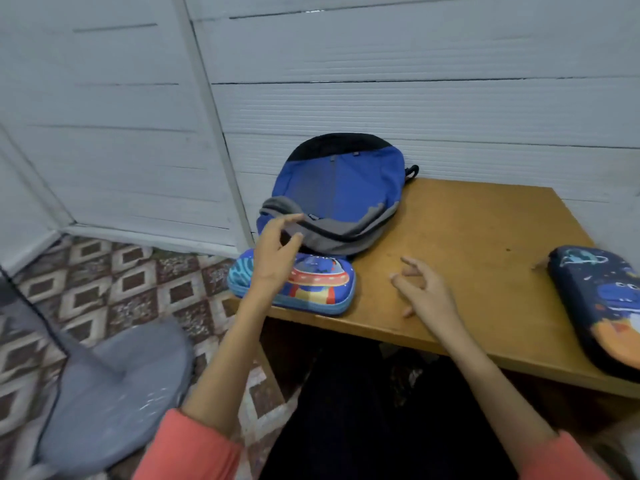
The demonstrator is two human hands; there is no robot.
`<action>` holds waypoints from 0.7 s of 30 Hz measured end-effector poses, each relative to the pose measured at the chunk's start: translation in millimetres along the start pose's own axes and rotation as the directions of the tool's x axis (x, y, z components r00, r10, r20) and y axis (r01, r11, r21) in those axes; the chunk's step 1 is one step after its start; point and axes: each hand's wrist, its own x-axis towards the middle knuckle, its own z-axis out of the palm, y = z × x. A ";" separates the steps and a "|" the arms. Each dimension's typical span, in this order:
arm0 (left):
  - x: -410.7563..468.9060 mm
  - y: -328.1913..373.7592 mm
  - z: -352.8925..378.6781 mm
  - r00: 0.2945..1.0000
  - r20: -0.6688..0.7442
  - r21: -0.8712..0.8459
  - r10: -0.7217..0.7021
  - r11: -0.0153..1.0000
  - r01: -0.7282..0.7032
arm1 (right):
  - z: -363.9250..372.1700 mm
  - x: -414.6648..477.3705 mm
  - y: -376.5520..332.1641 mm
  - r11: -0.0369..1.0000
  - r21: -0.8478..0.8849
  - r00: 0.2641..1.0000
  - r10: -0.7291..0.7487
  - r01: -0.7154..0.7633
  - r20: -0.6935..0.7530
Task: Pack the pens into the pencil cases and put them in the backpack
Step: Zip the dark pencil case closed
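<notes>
A blue, grey and black backpack (341, 192) leans against the wall at the table's back left. In front of it lies a light blue pencil case (311, 289) with a UFO print, zipped shut. My left hand (277, 251) hovers over that case with relaxed fingers reaching toward the backpack's grey front pocket edge, holding nothing. My right hand (424, 289) floats above the table's middle, fingers loosely spread and empty. A dark blue pencil case (602, 306) with a space print lies at the right edge of the table. No pens are in view.
The wooden table (485, 244) stands against a white panelled wall. Left of the table, a grey fan base (114, 393) stands on the patterned tile floor. My dark-clothed lap is under the front edge of the table.
</notes>
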 end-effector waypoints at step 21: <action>-4.3 -63.4 -64.3 0.869 0.154 0.170 -0.471 0.878 0.447 | 44.1 0.3 -25.6 0.947 0.234 0.962 0.170 -0.219 0.215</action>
